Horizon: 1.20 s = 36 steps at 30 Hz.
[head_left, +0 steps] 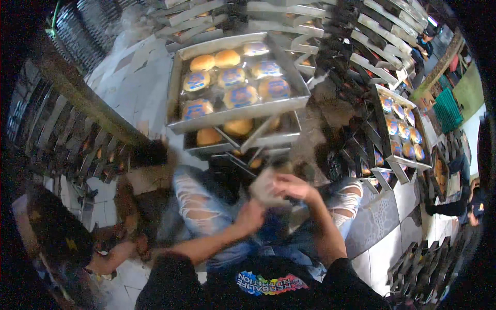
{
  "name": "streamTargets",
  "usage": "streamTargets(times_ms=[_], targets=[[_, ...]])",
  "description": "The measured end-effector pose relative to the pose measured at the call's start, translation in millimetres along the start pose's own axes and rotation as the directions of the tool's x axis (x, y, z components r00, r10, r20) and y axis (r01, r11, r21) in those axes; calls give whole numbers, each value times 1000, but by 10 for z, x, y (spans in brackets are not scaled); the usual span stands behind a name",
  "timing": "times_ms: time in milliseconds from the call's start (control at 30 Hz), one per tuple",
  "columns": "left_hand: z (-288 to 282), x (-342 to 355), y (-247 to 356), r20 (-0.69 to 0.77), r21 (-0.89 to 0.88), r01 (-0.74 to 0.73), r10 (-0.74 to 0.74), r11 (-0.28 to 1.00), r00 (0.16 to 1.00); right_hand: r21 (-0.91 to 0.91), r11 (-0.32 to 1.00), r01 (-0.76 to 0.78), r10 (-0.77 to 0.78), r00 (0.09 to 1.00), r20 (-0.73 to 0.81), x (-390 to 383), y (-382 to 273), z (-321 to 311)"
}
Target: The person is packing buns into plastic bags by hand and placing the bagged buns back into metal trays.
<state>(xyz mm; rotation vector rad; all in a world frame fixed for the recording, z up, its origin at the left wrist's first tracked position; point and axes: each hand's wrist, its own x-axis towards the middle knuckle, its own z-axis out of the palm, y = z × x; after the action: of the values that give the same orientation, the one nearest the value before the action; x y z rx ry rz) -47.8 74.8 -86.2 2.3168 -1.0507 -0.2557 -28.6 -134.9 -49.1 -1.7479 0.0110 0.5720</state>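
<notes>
Stacked metal trays (pixel 294 9) crowd the top of the frame, with pale floor tiles (pixel 380 261) at lower right; a co-worker (pixel 59 232) bends at lower left, and another tray of labelled buns (pixel 427 164) stands at right.

Between the person's ripped jeans (pixel 195 201), just below the middle of the frame, a pale bundle (pixel 265 187) sits between the two hands, too blurred to identify or to show its long axis; the left hand (pixel 251 216) is closed on its lower end; the right hand (pixel 295 187) reaches in from the right with fingers bent against it, though whether it grips or only touches I cannot tell.

Straight above the bundle, apart from both hands, lies the large tray (pixel 243 114), on other trays; its near rim runs across the frame, climbing toward the right; the right hand sits higher and so looks slightly nearer to it; inside, blue-printed buns (pixel 241 96) fill most of the space, with two plain buns (pixel 227 58) toward its upper left.
</notes>
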Motion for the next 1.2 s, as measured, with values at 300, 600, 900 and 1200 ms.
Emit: streamTargets(times_ms=[300,600,900,1200], targets=[[-256,327,237,366,34,33,-43,999,930,113,970,214,-189,961,-203,-141,91,-145],[-1255,1169,8,-126,-250,126,-162,960,979,26,968,248,-228,923,-310,-544,-19,-424],[-521,1309,-265,-18,-640,235,-320,731,947,-35,979,199,-121,443,-888,-403,489,-588],[-452,1565,-365,12,-757,65,-86,650,996,-442,892,-90,-401,294,-868,-534,-593,-1257]])
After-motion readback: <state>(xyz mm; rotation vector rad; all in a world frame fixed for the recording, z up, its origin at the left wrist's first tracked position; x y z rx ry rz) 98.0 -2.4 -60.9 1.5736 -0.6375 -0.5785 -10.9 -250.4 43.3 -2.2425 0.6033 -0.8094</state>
